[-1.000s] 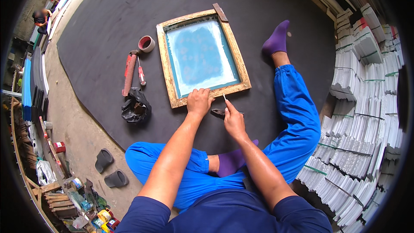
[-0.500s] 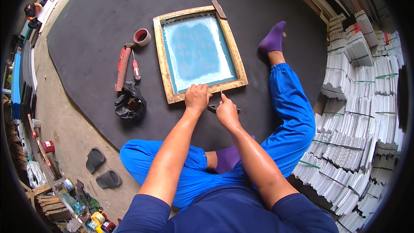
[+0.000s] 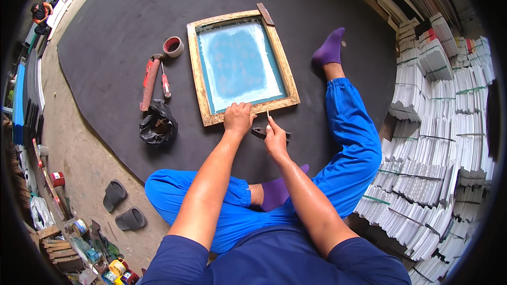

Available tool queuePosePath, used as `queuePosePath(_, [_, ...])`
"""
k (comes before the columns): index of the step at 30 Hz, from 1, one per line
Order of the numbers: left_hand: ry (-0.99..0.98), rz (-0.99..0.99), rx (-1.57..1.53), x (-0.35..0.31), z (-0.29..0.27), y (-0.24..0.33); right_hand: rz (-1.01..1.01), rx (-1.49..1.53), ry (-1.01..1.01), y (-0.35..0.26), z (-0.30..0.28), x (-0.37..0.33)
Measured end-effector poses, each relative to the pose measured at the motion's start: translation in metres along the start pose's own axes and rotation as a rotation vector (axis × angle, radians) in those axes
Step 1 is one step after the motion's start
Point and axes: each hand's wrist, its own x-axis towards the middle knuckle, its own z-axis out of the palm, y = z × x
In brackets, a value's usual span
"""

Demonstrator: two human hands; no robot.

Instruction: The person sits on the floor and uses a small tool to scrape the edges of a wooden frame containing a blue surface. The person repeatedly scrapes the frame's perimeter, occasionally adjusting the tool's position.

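While the left hand (image 3: 238,119) lies on the near rail of the wooden frame (image 3: 199,74), the right hand (image 3: 275,140) points a thin pale stick (image 3: 268,114) at that rail's outer side, a little to the right of the left thumb. The frame appears to lie flat on the dark mat (image 3: 317,0), roughly midway between the mat's left and right edges, its blue panel (image 3: 237,66) facing up. The left fingers sit close together over the wood; whether the thumb grips from below cannot be told. The right fingers pinch the stick, leaving a short end showing, and whether that end touches the rail is too small to tell.

Doing this well looks like a matter of steadiness. The left hand should press straight down, so the frame cannot skate toward the mat's far edge, while its fingers are best off the panel, which may mark easily. Small, light movements seem wiser than a hard push, which might send the stick into the left thumb. The pliers (image 3: 259,133), partly hidden behind the right hand, could catch the knuckles; moving them toward the hammer (image 3: 151,85), nearer the mat's left edge, would free the space.
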Motion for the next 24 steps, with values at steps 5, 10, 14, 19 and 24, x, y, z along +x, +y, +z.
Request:
queuePosePath(5, [0.028,-0.009,-0.02,-0.002,-0.001,-0.006,0.046,-0.231,-0.028,-0.046,-0.005,-0.011])
queuePosePath(10, [-0.027,-0.023,0.019,-0.002,-0.003,-0.005,0.059,-0.219,-0.044,-0.043,-0.011,-0.01])
queuePosePath(14, [0.001,-0.014,0.009,-0.003,-0.001,-0.005,0.106,-0.234,-0.081,-0.059,-0.016,-0.01])
queuePosePath(19, [-0.003,-0.009,-0.003,-0.003,0.001,-0.006,0.139,-0.384,-0.174,-0.063,-0.013,0.001])
queuePosePath(24, [-0.011,-0.001,-0.014,0.0,-0.002,-0.006,0.101,-0.12,-0.094,-0.031,-0.003,0.001])
